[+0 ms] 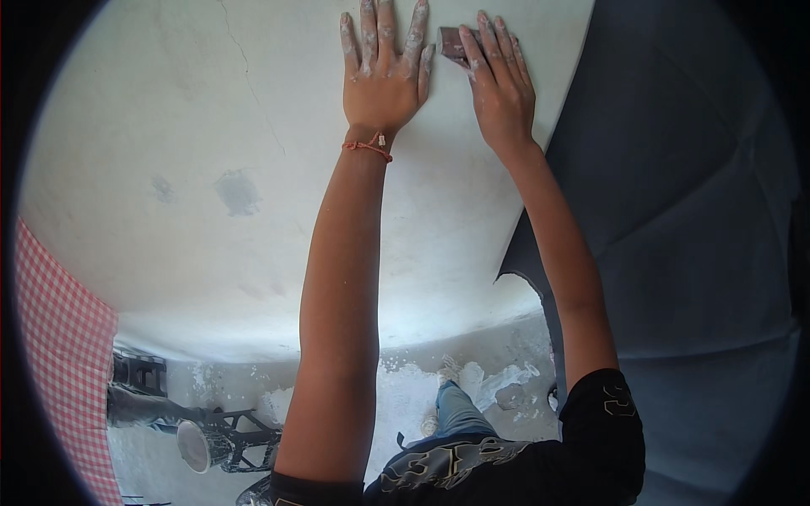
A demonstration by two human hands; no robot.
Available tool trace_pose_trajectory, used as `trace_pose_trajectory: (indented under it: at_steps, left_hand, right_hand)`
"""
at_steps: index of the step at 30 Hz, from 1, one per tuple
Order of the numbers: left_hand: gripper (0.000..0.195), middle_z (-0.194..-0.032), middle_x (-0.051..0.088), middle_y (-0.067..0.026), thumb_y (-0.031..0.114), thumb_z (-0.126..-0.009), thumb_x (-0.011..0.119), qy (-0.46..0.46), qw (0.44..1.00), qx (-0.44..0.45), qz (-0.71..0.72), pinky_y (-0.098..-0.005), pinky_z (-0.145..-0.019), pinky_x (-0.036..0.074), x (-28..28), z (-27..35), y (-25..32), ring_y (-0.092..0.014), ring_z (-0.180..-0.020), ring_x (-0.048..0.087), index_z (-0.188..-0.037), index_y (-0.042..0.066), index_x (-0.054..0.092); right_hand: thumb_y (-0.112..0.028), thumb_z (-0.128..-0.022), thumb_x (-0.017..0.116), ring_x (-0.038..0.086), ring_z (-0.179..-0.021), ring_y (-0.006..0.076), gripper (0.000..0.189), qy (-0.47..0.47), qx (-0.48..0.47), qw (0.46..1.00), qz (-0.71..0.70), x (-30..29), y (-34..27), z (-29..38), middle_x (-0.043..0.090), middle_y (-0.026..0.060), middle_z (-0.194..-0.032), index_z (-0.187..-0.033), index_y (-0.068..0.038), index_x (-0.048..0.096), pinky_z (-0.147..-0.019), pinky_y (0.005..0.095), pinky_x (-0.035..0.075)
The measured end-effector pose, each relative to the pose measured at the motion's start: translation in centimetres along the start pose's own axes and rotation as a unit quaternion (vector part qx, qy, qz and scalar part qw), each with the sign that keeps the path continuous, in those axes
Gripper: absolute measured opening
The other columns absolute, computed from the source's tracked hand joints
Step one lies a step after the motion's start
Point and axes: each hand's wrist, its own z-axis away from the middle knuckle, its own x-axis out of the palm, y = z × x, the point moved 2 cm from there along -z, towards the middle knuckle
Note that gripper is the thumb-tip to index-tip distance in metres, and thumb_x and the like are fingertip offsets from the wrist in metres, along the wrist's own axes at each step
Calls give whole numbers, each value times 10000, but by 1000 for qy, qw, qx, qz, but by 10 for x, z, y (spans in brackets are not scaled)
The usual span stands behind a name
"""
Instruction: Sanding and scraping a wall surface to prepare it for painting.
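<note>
Palm down against a pale plastered wall (304, 215), my left hand (383, 82) has its fingers spread and holds nothing. White powder coats its fingers, and a red cord bracelet circles the wrist. To its right, my right hand (503, 82) presses a folded piece of brown sandpaper (451, 44) to the wall surface. The fingers lie over the sandpaper and hide part of it. A thin crack (247, 69) runs down the wall left of my hands. Lower down is a grey patch (238, 191), with a smaller smudge beside it.
A dark grey sheet (677, 253) hangs along the wall's right edge. Pink checked cloth (63, 322) hangs at the left. Below are a white-rimmed bucket (196, 446), a black plastic stool (243, 436) and a floor (405, 405) splashed with white.
</note>
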Motion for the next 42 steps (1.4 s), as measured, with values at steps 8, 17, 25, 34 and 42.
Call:
trace_pose_trajectory:
  at_steps: [8,17,25,34,42]
  left_hand:
    - [649,-1782,141,-267,406,-1133,403,-93,995,-3,-28,-596,-1335,127,-21,-8,29,-414,-1656,157,-1717,146,288]
    - [676,-1766,187,-286,408,-1104,478,-49,999,6,-4,-612,-1324,160,-26,-1,24,-431,-1647,184,-1701,126,335]
    - [687,-1767,207,-270,416,-1097,462,-51,999,14,-4,-591,-1332,147,-19,-12,22,-422,-1646,197,-1706,133,322]
    - [665,-1777,193,-245,413,-1108,411,-187,964,-94,164,-574,-1342,126,-27,-16,41,-396,-1652,188,-1713,159,306]
    - [654,-1789,184,-206,425,-1113,364,23,999,41,9,-558,-1348,99,-7,-15,22,-363,-1660,172,-1720,194,290]
  right_hand:
    - [-160,-976,737,415,-1542,461,608,286,-117,929,-202,41,56,-26,448,238,-1664,-1542,-34,555,-1254,599,356]
    - [-158,-970,734,318,-1590,470,707,79,-33,993,-84,3,33,-25,319,245,-1732,-1615,-68,460,-1271,652,274]
    - [-181,-973,726,278,-1611,438,776,33,110,938,-327,14,38,-29,279,227,-1747,-1658,-92,373,-1304,619,230]
    - [-150,-962,759,290,-1605,391,737,33,22,987,-155,10,52,-21,310,173,-1727,-1613,-141,412,-1321,588,244]
    - [-206,-1019,689,347,-1579,384,595,156,-20,986,-62,24,62,-27,394,164,-1684,-1580,-166,497,-1313,579,271]
